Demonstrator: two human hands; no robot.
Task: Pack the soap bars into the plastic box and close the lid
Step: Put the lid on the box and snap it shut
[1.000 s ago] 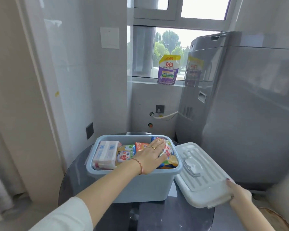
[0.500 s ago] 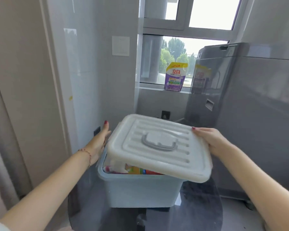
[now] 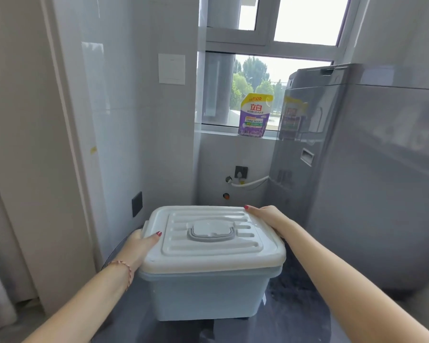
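Pale blue plastic box [image 3: 208,293]: standing on the dark glossy table [image 3: 295,315], near the middle of the view, walls opaque, contents hidden
Lid [image 3: 208,246]: white, ribbed, seated flat across the box rim, overhanging it on all sides; grey fold-down handle [image 3: 209,231] lying flat in its centre recess
Soap bars: not visible, shut away under the lid
Left hand [image 3: 140,245]: grip closed on the lid's left edge, thumb with red nail resting on top, fingers wrapped down out of sight; thin red cord bracelet [image 3: 126,268] on the wrist
Right hand [image 3: 268,216]: laid on the lid's far right corner, red-nailed fingertip on the top surface, remaining fingers curled over the edge, pressing or gripping the lid
Detergent pouch [image 3: 255,115]: purple and yellow, upright on the windowsill [image 3: 221,131]; large red characters "立白" on a white band, "150克" at the top; smaller print too fine to read
Washing machine [image 3: 357,169]: grey, right of the box, glossy side mirroring the pouch
Wall [image 3: 139,120]: white tiles, blank white switch plate [image 3: 171,69] high up, dark socket [image 3: 137,203] low at left just beyond the box
Back wall below sill: dark outlet, tap with white hose [image 3: 250,183] running to the machine
Window: trees outside
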